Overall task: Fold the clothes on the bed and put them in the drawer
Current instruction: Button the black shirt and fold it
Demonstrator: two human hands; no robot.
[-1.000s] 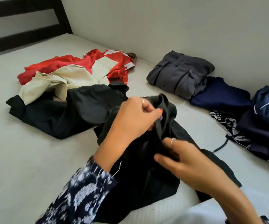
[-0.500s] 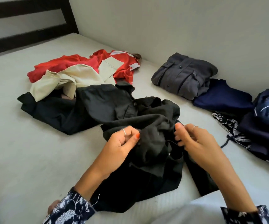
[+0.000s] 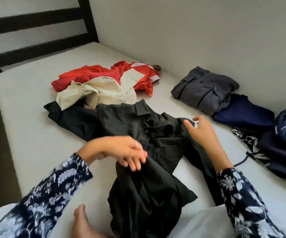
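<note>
The black shirt [image 3: 156, 152] is touched low by the left hand [image 3: 121, 150], fingers extended; its far side is neared by the right hand [image 3: 200, 131], fingers spread, nothing held

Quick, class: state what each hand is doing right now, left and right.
Left hand: open, straight fingers resting on the black shirt.
Right hand: open, fingers spread above the shirt, holding nothing.
</note>
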